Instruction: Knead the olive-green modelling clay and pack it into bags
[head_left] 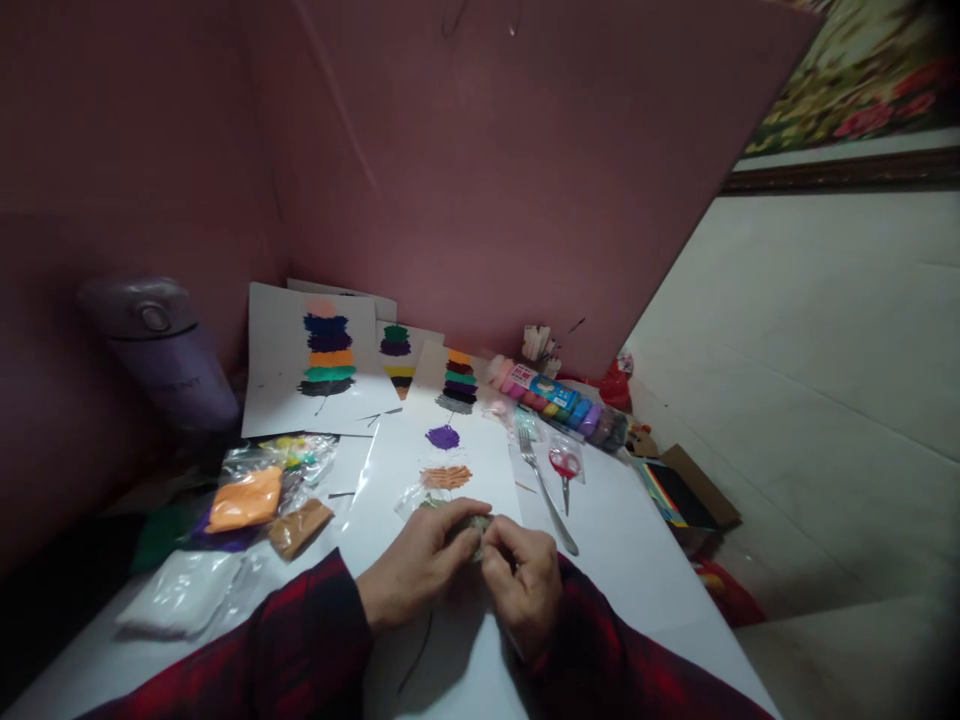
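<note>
My left hand (424, 565) is bent over a small grey-green lump (480, 524), apparently modelling clay in a clear bag, with the thumb pressing on its near side. Curled beside it, my right hand (525, 580) pinches the same lump between thumb and fingers. Both hands are just above a white sheet of paper (382, 470). On that sheet, beyond my fingers, lie a purple clay patch (442, 437) and a ridged orange-brown clay strip (447, 477). My fingers hide most of the lump. A thin dark line (416, 655) shows below my left hand.
To the right lie a fork (547, 490), red-handled scissors (565, 475) and a pack of coloured clay (559, 400). Bagged orange clay (244, 500), a brown packet (300, 528) and a white clay bag (180, 592) sit left. Behind are striped clay pictures (281, 360) and a purple bottle (169, 360).
</note>
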